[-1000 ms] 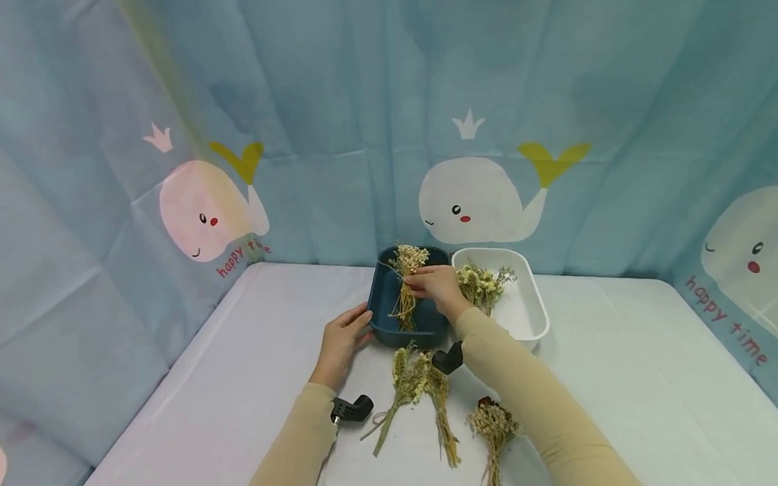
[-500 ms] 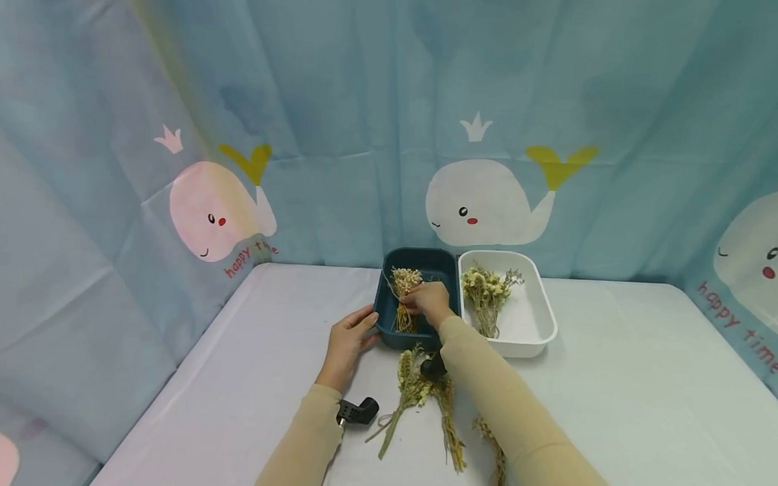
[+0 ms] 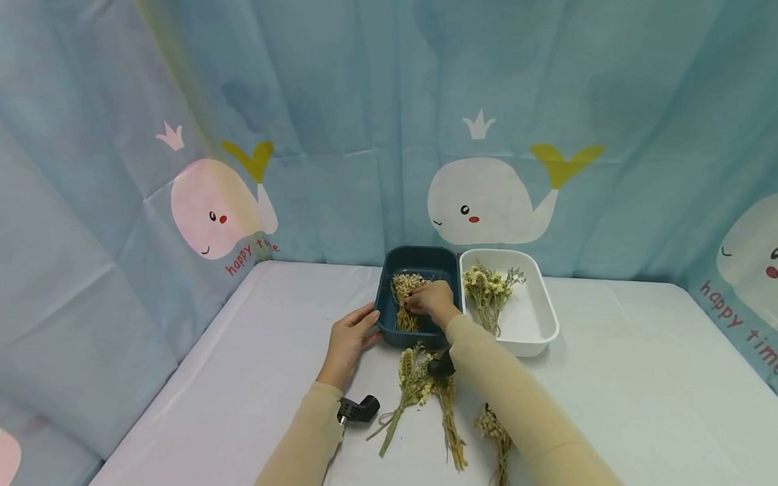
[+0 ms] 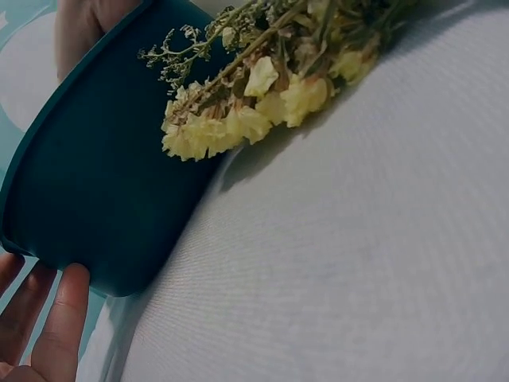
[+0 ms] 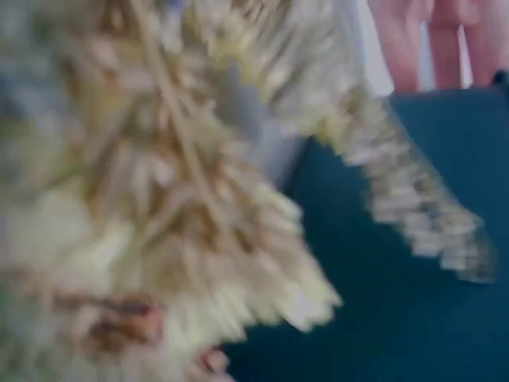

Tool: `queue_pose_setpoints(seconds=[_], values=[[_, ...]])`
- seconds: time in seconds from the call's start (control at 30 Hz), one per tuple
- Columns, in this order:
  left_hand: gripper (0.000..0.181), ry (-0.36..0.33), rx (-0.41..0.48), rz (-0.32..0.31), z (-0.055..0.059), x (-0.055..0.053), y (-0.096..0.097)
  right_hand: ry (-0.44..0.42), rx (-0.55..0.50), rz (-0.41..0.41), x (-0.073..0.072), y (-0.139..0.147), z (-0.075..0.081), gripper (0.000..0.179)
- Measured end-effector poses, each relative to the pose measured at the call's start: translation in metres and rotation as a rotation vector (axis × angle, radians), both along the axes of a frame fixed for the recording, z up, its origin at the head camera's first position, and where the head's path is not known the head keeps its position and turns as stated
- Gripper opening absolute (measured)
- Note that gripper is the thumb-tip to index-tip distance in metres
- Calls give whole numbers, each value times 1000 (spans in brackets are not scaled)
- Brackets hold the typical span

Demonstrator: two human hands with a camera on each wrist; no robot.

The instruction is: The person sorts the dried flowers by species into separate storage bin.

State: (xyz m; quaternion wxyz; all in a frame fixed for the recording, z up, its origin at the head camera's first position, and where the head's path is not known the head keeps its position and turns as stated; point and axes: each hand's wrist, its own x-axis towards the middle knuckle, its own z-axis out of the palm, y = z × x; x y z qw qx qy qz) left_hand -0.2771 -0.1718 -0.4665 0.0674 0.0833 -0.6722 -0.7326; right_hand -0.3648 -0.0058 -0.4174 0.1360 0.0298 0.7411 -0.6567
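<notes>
In the head view a dark blue bin (image 3: 418, 340) stands at the table's far middle. My left hand (image 3: 348, 342) touches its near left corner; in the left wrist view fairly straight fingers (image 4: 67, 318) lie on its outer wall (image 4: 95, 183). Inside the bin, my right hand (image 3: 433, 302) has curled fingers at a dried flower bunch (image 3: 403, 290) with small pale heads, stems toward me. The grip itself is partly hidden behind the hand. Right up against this bin, the white bin (image 3: 528, 319) bears a yellowish dried flower bunch (image 3: 488, 293).
Before the bins lie a greenish dried bunch (image 3: 412, 387), a straw-coloured one (image 3: 449, 417) and another (image 3: 500, 447) partly under the right forearm (image 3: 537, 420). A light cloth covers the table (image 3: 262, 381). Behind hangs a blue whale-print curtain (image 3: 327, 162).
The right hand has lowered the dried flower bunch into the dark blue bin, then shifted slightly right. The left hand stays at the bin's corner. The head view has swung slightly left.
</notes>
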Motion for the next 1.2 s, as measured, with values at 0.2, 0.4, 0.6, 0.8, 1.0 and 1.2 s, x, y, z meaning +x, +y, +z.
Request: queue_pose_setpoints(seconds=[0.2, 0.4, 0.6, 0.8, 1.0, 1.2], values=[[47, 6, -2, -9, -1, -1, -1, 104, 12, 131, 19, 21, 25, 40], [46, -3, 0, -3, -1, 0, -4, 50, -68, 190, 61, 55, 46, 35], [46, -6, 2, 7, -1, 1, -8, 42, -97, 275, 112, 93, 45, 41], [47, -8, 3, 5, 1, 3, -8, 28, -112, 270, 151, 127, 37, 47], [45, -31, 11, 15, 1, 3, -4, -41, -175, 244, 173, 158, 28, 47], [44, -17, -3, 4, 2, -1, -1, -115, -248, 237, 190, 184, 16, 53]])
